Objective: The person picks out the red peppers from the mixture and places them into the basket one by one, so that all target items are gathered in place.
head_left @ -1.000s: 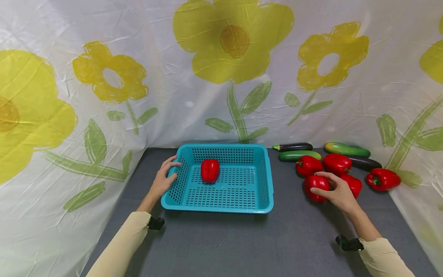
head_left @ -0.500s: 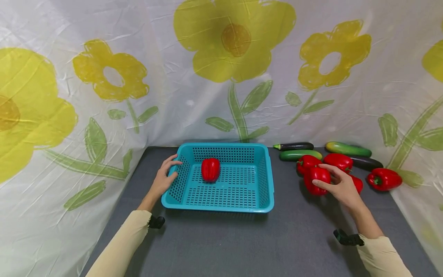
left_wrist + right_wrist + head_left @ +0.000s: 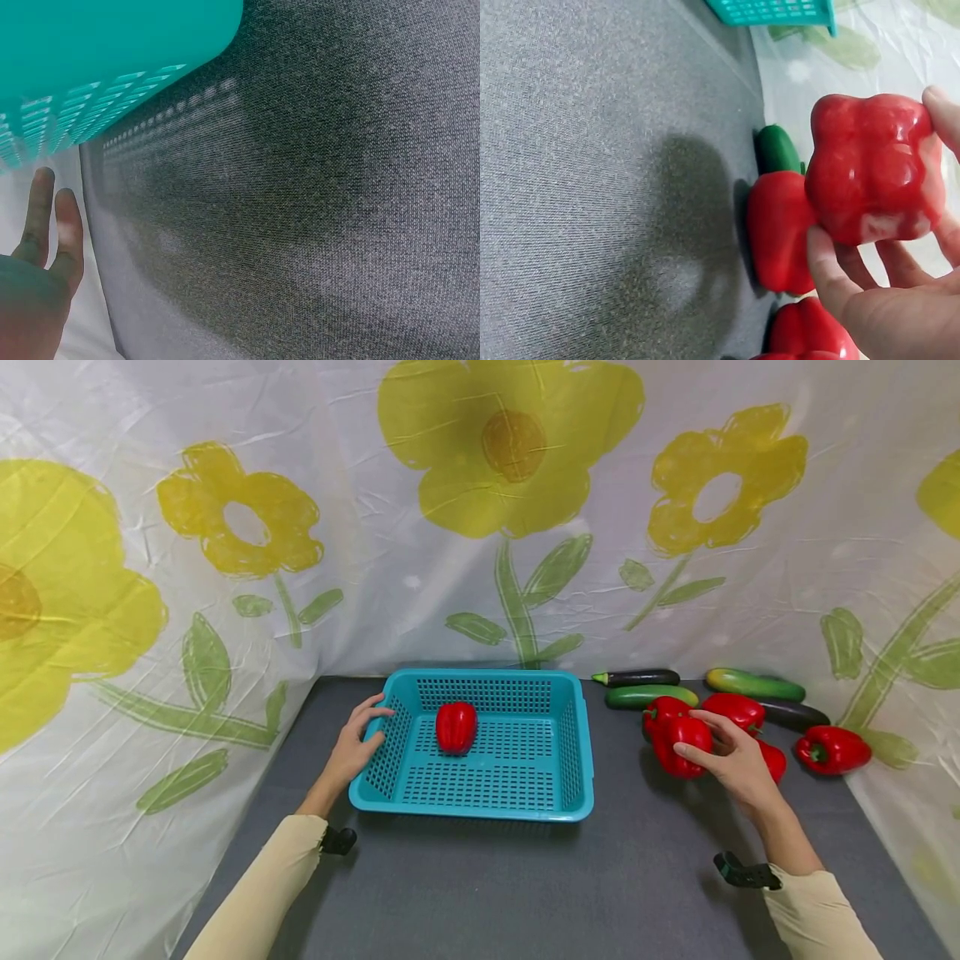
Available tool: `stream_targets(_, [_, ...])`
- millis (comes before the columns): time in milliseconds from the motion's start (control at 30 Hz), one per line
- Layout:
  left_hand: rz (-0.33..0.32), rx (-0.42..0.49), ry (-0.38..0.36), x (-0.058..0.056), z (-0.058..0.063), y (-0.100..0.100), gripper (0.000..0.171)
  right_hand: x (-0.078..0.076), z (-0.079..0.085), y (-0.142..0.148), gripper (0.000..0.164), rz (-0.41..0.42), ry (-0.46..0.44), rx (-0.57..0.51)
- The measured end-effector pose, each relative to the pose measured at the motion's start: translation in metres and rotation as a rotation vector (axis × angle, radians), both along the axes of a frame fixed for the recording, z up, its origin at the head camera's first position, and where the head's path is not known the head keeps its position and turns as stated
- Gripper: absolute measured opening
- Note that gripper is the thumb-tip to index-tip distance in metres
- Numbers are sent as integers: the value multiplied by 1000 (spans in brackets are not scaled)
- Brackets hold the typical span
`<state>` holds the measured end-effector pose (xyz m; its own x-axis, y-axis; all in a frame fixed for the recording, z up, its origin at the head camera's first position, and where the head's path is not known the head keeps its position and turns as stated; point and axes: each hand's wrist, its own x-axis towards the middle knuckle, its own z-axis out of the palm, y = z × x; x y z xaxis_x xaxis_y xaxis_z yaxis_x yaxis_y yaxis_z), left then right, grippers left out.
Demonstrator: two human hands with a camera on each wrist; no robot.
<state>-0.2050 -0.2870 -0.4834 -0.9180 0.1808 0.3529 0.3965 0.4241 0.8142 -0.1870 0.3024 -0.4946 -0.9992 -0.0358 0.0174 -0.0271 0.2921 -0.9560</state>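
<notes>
My right hand (image 3: pixel 737 764) grips a red bell pepper (image 3: pixel 678 747), held a little above the table; in the right wrist view the lobed bell pepper (image 3: pixel 874 169) sits between thumb and fingers, its shadow on the cloth below. My left hand (image 3: pixel 356 747) rests at the left rim of a turquoise plastic basket (image 3: pixel 480 816), fingers loosely extended over the edge. Two of that hand's fingers (image 3: pixel 69 232) show outside the basket wall in the left wrist view. Inside the basket, left of its middle, lies one red bell pepper (image 3: pixel 456 728).
Several more red bell peppers (image 3: pixel 731 713) lie around my right hand, one apart at the far right (image 3: pixel 832 749). Behind them are a green cucumber (image 3: pixel 649 697), a yellow-tipped cucumber (image 3: pixel 753 683) and dark eggplants (image 3: pixel 641 677). A flowered white curtain (image 3: pixel 420 610) hangs behind the grey table (image 3: pixel 480 893).
My right hand has lifted the red bell pepper off the table and shifted it slightly left. The left hand and the basket have stayed in place.
</notes>
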Motion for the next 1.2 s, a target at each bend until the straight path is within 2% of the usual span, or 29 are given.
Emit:
stream_targets(533, [-14,28,-14,0,3,0,36,-5,22,-12,69,47,-21,-83])
stream_targets(800, [-5,7,12,1,3,2,36,-10,29,-26,65,89,13,-106])
stream_targets(1200, [6,10,-7,0,0,0,36,-24,43,-56,68,116,44,-150])
